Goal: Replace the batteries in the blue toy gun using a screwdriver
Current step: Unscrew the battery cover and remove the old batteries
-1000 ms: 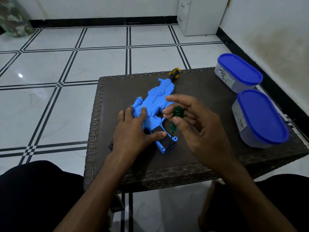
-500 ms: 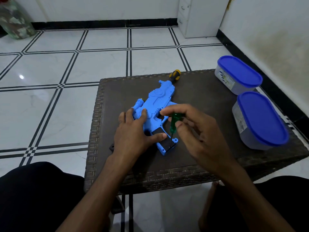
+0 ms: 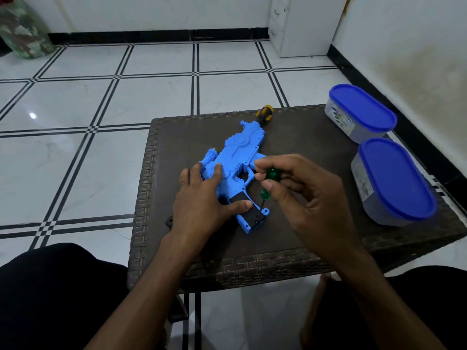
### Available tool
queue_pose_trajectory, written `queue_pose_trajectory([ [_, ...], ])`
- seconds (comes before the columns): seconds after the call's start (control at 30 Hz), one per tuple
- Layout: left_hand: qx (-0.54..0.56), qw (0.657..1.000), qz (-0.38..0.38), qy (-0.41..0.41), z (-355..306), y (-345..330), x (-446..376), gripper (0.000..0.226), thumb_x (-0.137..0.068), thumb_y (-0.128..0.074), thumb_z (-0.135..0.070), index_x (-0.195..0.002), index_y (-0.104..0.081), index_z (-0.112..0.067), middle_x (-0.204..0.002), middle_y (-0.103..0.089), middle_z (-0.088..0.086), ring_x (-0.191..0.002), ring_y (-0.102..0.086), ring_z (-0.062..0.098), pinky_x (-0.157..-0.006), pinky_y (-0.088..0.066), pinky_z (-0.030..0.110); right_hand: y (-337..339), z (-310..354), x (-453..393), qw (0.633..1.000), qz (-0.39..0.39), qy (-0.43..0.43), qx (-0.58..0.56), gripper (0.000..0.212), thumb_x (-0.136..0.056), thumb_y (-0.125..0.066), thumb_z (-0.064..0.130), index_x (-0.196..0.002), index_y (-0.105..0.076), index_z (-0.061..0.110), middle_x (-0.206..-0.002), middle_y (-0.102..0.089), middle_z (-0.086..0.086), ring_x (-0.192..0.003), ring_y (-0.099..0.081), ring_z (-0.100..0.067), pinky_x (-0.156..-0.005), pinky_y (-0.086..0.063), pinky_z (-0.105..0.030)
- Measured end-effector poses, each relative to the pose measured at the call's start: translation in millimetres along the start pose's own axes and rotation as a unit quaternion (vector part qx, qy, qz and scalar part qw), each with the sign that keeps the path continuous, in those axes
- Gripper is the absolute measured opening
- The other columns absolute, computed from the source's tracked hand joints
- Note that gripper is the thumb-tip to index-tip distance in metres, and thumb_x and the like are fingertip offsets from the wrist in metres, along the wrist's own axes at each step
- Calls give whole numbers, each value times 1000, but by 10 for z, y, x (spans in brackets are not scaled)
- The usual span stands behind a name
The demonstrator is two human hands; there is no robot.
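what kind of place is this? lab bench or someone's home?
Most likely a room in a home, not a lab: a tiled floor with black grid lines, a low woven-pattern table used as the work surface, two blue-lidded storage containers and a white cabinet against the wall.

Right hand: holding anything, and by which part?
Yes. The right hand pinches the green screwdriver by its handle, thumb and fingertips around it, tip down at the toy gun grip.

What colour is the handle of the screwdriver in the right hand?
Green screwdriver handle, clearest in the head view.
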State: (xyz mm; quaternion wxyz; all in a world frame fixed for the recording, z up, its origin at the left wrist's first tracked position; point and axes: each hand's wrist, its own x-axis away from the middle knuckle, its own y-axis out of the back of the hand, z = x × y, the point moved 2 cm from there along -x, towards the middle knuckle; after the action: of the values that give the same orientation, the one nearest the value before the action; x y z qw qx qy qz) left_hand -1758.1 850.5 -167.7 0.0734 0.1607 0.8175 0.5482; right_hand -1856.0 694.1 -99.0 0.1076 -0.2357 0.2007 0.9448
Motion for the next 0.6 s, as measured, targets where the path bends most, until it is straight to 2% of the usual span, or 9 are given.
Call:
queue_pose_trajectory([
  [0.6, -5, 1000, 0, -1, -15, 19, 20, 104, -63, -55, -81, -149, -26, -31, -157, -15, 5, -143, -9, 26, -108, -32, 42, 19, -1, 15, 1000, -12, -5, -11, 24, -88, -64, -9, -109, -67, 3, -108, -69, -5, -100, -70, -17, -86, -56, -30],
])
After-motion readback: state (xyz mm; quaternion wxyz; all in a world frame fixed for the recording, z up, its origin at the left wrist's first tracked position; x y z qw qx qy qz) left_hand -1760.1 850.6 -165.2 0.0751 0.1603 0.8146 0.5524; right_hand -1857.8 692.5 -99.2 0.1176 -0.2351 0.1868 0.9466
